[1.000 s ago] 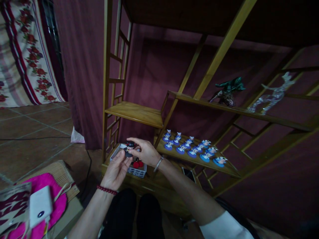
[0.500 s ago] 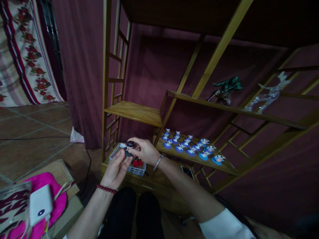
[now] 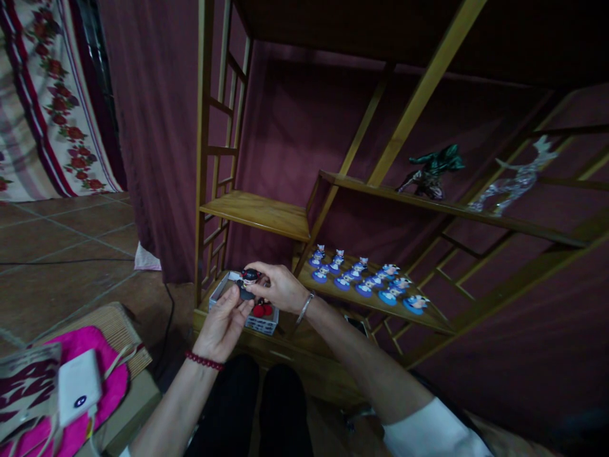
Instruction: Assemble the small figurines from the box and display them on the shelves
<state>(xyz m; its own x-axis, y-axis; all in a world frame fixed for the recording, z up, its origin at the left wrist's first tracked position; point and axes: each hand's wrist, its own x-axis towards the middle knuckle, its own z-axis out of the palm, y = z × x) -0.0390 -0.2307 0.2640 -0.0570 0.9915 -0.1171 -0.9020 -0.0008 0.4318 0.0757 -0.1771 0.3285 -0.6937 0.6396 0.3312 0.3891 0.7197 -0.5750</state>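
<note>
A small black-haired figurine [image 3: 249, 277] on a dark round base is held between both hands, above a patterned box. My left hand [image 3: 223, 324], with a red bead bracelet, grips its base from below. My right hand [image 3: 280, 287], wearing a silver bangle, pinches it from the right side. Beneath them the light patterned box [image 3: 261, 325] stands on the lowest shelf, partly covered by my hands. Red rounded pieces [image 3: 262, 309] show inside it; I cannot make out the rest of its contents.
Several blue-and-white figurines [image 3: 365, 287] stand in rows on a shelf to the right. Higher up are a green dragon-like statue [image 3: 431, 171] and a clear deer figure [image 3: 516, 178]. A white power bank [image 3: 79, 387] lies on pink cloth at lower left. Wooden posts [image 3: 203, 158] frame the shelves.
Almost nothing differs. Both hands keep hold of the figurine over the box, and the view has shifted only very slightly.
</note>
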